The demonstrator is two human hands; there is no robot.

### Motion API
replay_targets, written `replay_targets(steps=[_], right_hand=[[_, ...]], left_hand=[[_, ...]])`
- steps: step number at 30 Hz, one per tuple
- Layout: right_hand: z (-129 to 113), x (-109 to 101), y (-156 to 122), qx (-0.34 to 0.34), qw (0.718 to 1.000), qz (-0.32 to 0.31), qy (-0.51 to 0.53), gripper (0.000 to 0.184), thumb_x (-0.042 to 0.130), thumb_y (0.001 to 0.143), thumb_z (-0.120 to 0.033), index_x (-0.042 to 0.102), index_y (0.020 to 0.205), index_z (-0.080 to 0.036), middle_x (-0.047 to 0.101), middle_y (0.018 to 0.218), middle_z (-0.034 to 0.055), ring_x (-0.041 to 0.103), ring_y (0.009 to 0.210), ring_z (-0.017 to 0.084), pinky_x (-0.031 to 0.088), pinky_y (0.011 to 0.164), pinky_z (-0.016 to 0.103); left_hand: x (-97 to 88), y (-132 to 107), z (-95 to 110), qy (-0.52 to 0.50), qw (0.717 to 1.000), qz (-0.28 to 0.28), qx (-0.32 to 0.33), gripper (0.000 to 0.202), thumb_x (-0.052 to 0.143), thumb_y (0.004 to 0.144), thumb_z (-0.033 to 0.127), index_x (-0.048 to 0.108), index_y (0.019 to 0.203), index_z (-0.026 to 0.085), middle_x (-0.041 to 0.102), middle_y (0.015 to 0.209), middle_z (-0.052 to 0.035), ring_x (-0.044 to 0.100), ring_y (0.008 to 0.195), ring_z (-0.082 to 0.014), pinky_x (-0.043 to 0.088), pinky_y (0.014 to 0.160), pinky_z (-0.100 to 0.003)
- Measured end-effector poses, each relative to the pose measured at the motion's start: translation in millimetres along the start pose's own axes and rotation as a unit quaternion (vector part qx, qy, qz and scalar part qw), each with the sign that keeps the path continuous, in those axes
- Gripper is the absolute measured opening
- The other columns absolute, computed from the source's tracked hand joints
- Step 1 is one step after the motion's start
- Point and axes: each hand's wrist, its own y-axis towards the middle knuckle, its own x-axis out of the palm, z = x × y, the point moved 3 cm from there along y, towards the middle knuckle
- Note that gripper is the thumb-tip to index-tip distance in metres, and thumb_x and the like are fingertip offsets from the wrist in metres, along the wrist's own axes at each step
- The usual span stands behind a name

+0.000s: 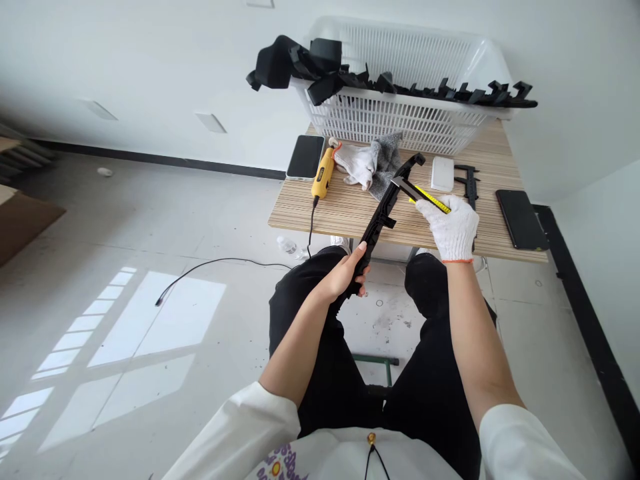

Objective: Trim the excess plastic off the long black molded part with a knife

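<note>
My left hand (345, 272), bare, is closed around the lower end of a long black plastic part (379, 223). The part slants up and away from me, over the table's front edge, and ends in a hooked tip. In a white knit glove, my right hand (453, 227) grips a yellow and black utility knife (431, 199). The knife's tip meets the part near its upper end; whether it touches or only overlaps in view, I cannot tell. Beyond them lie a white glove (356, 163) and a grey cloth (386, 159).
A white plastic basket (400, 120) stands at the table's (345, 217) back, black parts across its rim. Also there: a yellow corded rotary tool (324, 175), two phones (306, 157) (521, 219), a white case (443, 174) and black calipers (469, 183). A cable (225, 259) trails across the floor.
</note>
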Motion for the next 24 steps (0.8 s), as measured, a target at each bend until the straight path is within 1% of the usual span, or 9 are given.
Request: replay_targets(steps=[2,4,8,12,14,15,18,21,24], right_hand=[[2.2,0.1,0.0,0.0,0.999,-0.014,0.04,0.045,0.069,0.075,-0.064,0.073,0.088,-0.021,0.066,0.071,0.0024,0.061,0.071,0.02,0.048,0.07,0.037],[3.9,1.0,-0.5,0.004,0.993,-0.051,0.104,0.043,0.071,0.075,-0.057,0.072,0.097,-0.021,0.066,0.072,0.0015,0.062,0.067,0.018,0.05,0.066,0.035],[2.4,1.2,-3.1,0.041,0.962,-0.123,0.239,0.042,0.073,0.072,-0.042,0.067,0.108,-0.02,0.066,0.071,-0.0007,0.059,0.054,0.013,0.05,0.05,0.028],[-1.8,-1.1,-4.9,0.066,0.934,-0.139,0.324,0.053,0.071,0.073,-0.038,0.06,0.122,-0.023,0.071,0.093,0.0016,0.056,0.049,0.009,0.044,0.042,0.023],[-2.0,-1.6,-5.4,0.064,0.928,-0.146,0.337,0.055,0.069,0.075,-0.039,0.058,0.126,-0.025,0.071,0.101,0.002,0.055,0.049,0.007,0.043,0.04,0.022],[-1.7,-1.5,-5.7,0.059,0.928,-0.154,0.334,0.052,0.069,0.076,-0.04,0.059,0.125,-0.024,0.071,0.101,0.0021,0.056,0.05,0.007,0.044,0.041,0.022],[-0.3,0.7,-7.4,0.05,0.929,-0.197,0.311,0.038,0.069,0.078,-0.043,0.068,0.11,-0.021,0.071,0.092,0.0021,0.059,0.055,0.008,0.048,0.045,0.021],[-0.7,2.4,-9.9,0.041,0.929,-0.226,0.289,0.033,0.068,0.079,-0.043,0.071,0.104,-0.021,0.07,0.089,0.002,0.06,0.057,0.009,0.05,0.048,0.021],[-3.2,1.4,-12.0,0.021,0.939,-0.221,0.263,0.033,0.066,0.08,-0.041,0.071,0.106,-0.022,0.071,0.093,0.0025,0.061,0.058,0.009,0.052,0.049,0.023]], left_hand=[[-1.1,-0.8,0.5,0.004,1.0,-0.007,-0.008,0.065,0.053,0.081,0.083,0.048,0.069,0.019,0.043,0.062,0.0042,0.044,0.041,-0.0076,0.05,0.043,-0.025],[-2.5,-0.3,-0.3,0.005,1.0,-0.021,-0.017,0.067,0.045,0.082,0.086,0.048,0.069,0.02,0.04,0.057,0.0051,0.045,0.04,-0.0087,0.05,0.044,-0.025],[-4.9,3.0,-3.7,-0.001,0.999,-0.048,-0.024,0.074,0.03,0.083,0.09,0.048,0.067,0.02,0.036,0.053,0.0055,0.046,0.039,-0.0099,0.05,0.045,-0.026],[-5.9,5.1,-5.4,-0.014,0.997,-0.077,-0.025,0.074,0.034,0.082,0.09,0.048,0.065,0.019,0.036,0.052,0.0053,0.049,0.04,-0.0107,0.049,0.047,-0.025],[-6.0,5.2,-5.4,-0.023,0.994,-0.102,-0.024,0.074,0.035,0.082,0.089,0.052,0.068,0.019,0.038,0.052,0.0045,0.054,0.043,-0.0125,0.05,0.048,-0.025],[-5.9,5.2,-5.1,-0.03,0.993,-0.115,-0.021,0.074,0.036,0.082,0.089,0.054,0.071,0.018,0.04,0.053,0.004,0.056,0.044,-0.0135,0.051,0.049,-0.026],[-5.1,5.1,-3.0,-0.064,0.987,-0.146,0.001,0.074,0.04,0.082,0.087,0.06,0.083,0.016,0.045,0.054,0.0031,0.059,0.047,-0.0152,0.053,0.051,-0.027],[-2.4,5.9,-1.7,-0.097,0.983,-0.153,0.011,0.069,0.045,0.085,0.082,0.062,0.088,0.015,0.047,0.055,0.003,0.058,0.047,-0.0141,0.054,0.052,-0.027],[1.5,7.6,-2.2,-0.121,0.981,-0.149,0.01,0.061,0.05,0.087,0.075,0.062,0.089,0.015,0.046,0.055,0.004,0.057,0.047,-0.0129,0.054,0.051,-0.026]])
